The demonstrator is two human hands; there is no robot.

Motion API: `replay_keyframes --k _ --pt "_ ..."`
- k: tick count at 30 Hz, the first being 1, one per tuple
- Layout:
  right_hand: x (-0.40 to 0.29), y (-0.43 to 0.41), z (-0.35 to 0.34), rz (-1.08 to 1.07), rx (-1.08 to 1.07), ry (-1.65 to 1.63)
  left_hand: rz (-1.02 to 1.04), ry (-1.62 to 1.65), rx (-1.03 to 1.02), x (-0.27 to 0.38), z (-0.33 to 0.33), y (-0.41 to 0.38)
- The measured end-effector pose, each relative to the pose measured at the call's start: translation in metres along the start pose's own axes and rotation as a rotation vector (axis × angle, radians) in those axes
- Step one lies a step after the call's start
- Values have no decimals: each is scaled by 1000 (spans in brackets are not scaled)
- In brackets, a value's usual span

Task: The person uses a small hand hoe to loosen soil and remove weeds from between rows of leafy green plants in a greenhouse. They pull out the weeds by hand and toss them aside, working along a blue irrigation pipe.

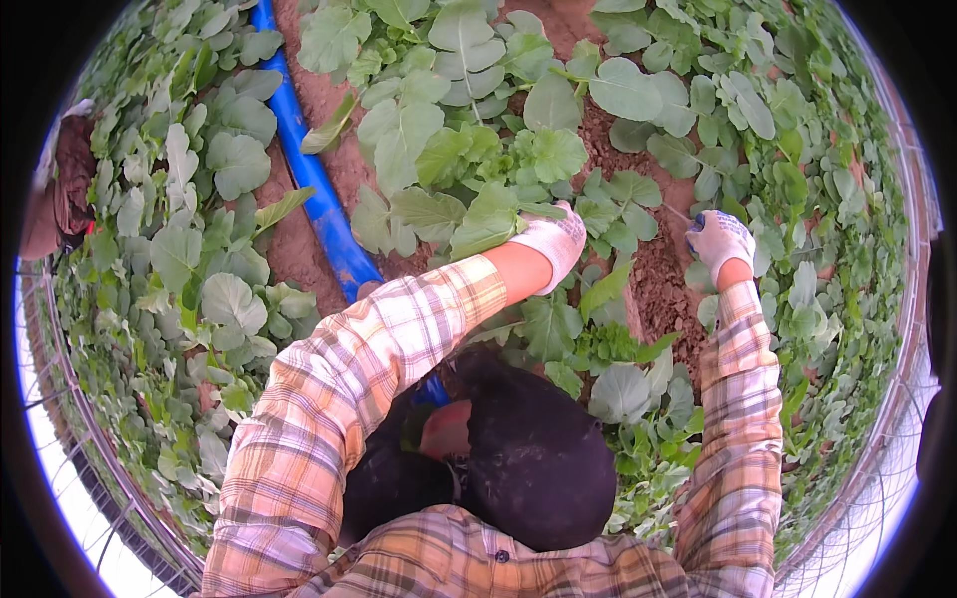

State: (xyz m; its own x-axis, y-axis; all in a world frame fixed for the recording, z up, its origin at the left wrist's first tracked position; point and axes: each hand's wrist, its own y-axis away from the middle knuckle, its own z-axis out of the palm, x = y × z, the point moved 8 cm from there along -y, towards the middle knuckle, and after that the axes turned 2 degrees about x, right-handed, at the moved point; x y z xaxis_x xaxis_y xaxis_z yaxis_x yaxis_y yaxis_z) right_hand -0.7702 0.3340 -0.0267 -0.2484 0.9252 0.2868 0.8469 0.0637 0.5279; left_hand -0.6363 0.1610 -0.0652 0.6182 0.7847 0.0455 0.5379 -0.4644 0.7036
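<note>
My left hand (555,241), in a white knitted glove with printed marks, reaches in among broad green leaves (487,220) of a leafy plant. Leaves cover its fingertips, so what it touches is hidden. My right hand (721,241), in a like glove with blue at the fingers, is to the right, beside a strip of loose reddish soil (665,280). Its fingers are curled, and a thin pale stem or tool (677,214) extends from near them towards the upper left. The grip itself is too small to tell.
A blue hose (318,198) runs over the soil on the left. Dense leafy plants (235,306) grow on both sides. My knee in dark trousers (542,456) is below my hands. Another person's dark clothing (73,176) shows at the far left edge.
</note>
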Motion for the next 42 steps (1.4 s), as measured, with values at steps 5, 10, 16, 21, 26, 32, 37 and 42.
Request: replay_keyframes --k 5,10,16,21,26,32,37,42 --pt "1 -1 -3 -36 60 -12 -180 682 160 -31 33 -17" --pt "1 -1 -2 -24 29 9 -83 1510 127 -42 34 7" --pt "3 -2 0 -15 27 -12 42 793 242 -8 32 32" --pt "3 -2 -2 -8 9 -33 -76 152 -30 -2 36 22" --pt "2 -1 0 -27 40 -26 -277 559 83 -23 32 -9" --pt "2 -1 -3 -21 36 -22 -227 565 -17 -16 14 -19" --pt "1 4 -4 -19 59 -45 -165 490 -36 -16 18 -49" --pt "-1 3 -5 -6 63 -66 -54 362 -71 -20 29 -70"
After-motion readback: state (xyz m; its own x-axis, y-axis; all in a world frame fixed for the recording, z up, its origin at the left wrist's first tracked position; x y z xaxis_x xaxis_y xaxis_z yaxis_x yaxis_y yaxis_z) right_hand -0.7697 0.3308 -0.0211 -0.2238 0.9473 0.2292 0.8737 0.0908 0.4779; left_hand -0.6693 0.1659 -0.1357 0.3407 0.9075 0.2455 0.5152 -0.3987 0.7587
